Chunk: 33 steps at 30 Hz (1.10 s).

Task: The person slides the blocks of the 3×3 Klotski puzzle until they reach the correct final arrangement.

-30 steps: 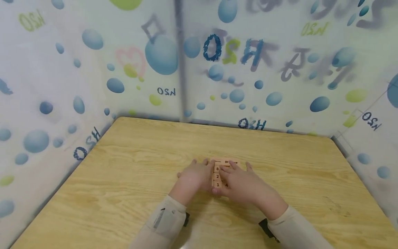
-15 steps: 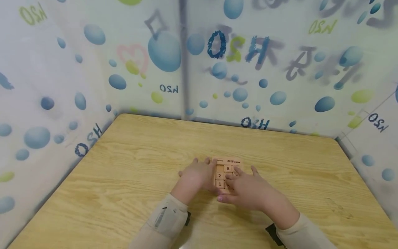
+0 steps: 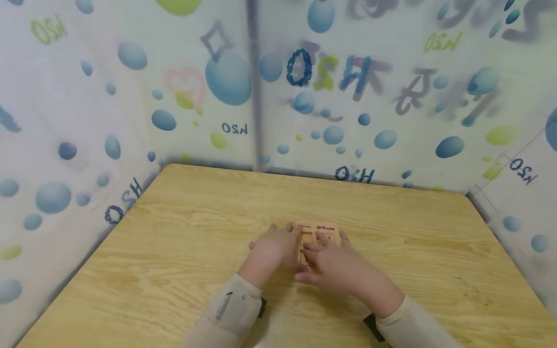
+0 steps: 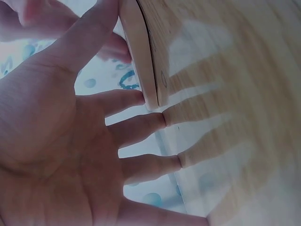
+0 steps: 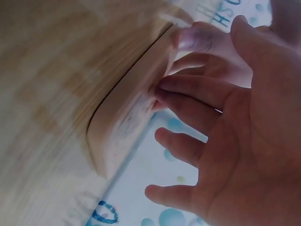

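- Since half a second ago your right hand (image 3: 337, 266) has slid up and left over the puzzle (image 3: 319, 231), so the tiles marked 8, 2 and 1 that showed then are now mostly hidden under your fingers.
- Your left hand (image 3: 274, 246) has kept its place against the puzzle's left edge.
- Puzzle: a flat, light wooden number board lying on the table (image 3: 183, 232), near the middle and somewhat toward the near edge; only its far strip with printed marks and one tile show in the head view.
- Left hand: fingers straight and spread. In the left wrist view the fingertips (image 4: 157, 120) touch the tabletop, the index fingertip meets the corner of the board (image 4: 141, 61), and the thumb lies along its side.
- Right hand: fingers relaxed and slightly spread over the board's face. In the right wrist view, two fingertips (image 5: 164, 92) press on the board's top surface (image 5: 127, 108) and the thumb (image 5: 193, 37) rests at its edge.
- Neither hand curls round the board; both lie flat against it.
- Sleeves (image 3: 230, 309): pale, reaching to each wrist, with a dark strap at each cuff.
- Surroundings: walls (image 3: 391, 96) with blue and green bubbles enclose the table's far, left and right edges.
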Each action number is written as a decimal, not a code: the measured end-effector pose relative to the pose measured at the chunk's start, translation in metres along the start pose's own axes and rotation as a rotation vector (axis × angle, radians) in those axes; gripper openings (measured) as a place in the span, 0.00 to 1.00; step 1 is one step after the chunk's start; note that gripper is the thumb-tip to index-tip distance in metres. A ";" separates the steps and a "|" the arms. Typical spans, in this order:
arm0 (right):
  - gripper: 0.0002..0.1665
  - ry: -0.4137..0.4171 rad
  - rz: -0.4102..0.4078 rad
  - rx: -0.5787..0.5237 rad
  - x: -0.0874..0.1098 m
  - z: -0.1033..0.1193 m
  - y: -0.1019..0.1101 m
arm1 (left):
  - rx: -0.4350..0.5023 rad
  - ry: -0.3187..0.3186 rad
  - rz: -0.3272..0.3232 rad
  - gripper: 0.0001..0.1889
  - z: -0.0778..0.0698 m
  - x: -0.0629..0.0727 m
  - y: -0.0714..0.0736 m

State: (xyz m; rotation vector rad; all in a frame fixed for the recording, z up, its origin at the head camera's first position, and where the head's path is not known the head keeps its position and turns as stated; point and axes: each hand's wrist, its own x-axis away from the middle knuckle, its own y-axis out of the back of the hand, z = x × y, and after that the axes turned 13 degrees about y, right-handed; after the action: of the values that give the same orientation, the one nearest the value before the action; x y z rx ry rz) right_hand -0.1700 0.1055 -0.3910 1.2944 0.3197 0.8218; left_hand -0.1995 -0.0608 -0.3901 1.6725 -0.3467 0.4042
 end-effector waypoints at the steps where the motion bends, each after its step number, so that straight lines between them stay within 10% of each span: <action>1: 0.45 -0.007 0.000 0.007 -0.003 -0.001 0.000 | 0.001 0.003 0.006 0.57 0.001 -0.001 -0.001; 19: 0.46 -0.049 0.028 0.001 0.027 0.012 0.008 | 0.035 0.001 0.008 0.62 -0.005 -0.001 0.000; 33: 0.48 -0.069 0.018 0.006 0.006 0.009 0.000 | 0.023 0.007 -0.003 0.62 -0.001 -0.002 -0.002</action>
State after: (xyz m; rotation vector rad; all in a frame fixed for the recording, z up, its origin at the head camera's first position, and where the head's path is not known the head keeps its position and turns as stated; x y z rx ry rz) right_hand -0.1604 0.1030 -0.3876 1.3297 0.2562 0.7901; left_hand -0.2000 -0.0596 -0.3929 1.6939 -0.3355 0.4133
